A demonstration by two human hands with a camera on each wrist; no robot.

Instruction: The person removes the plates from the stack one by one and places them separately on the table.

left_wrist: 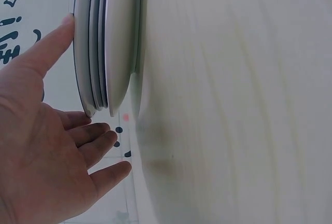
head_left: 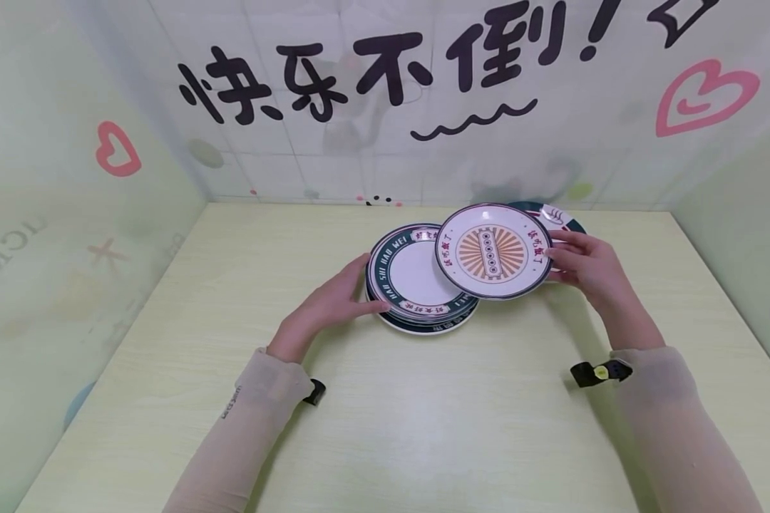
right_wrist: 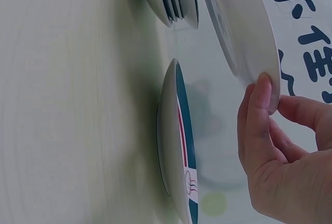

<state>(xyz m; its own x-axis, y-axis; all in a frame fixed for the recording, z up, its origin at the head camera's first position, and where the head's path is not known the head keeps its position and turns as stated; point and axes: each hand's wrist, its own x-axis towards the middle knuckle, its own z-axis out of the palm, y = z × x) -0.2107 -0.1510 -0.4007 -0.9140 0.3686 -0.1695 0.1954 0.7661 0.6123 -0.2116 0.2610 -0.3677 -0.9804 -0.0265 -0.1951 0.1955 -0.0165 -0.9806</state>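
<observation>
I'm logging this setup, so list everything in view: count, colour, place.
Table: one, pale yellow, foreground
Walls: three, pale, left, back and right
Lettering: one line, black, back wall
Hearts: two, pink, left and back walls
Dots: several, mixed colours, walls
Raised plate: one, white with orange rays, above the table
Plate stack: several plates, white and dark green, left of the raised plate
Back plate: one, white and dark green, table, partly hidden by the raised plate
Sleeves: two, beige, left and right
Wrist devices: two, black, at the sleeves' cuffs
Left hand: one, bare, touching the stack's left edge
Right hand: one, bare, pinching the raised plate's right edge
</observation>
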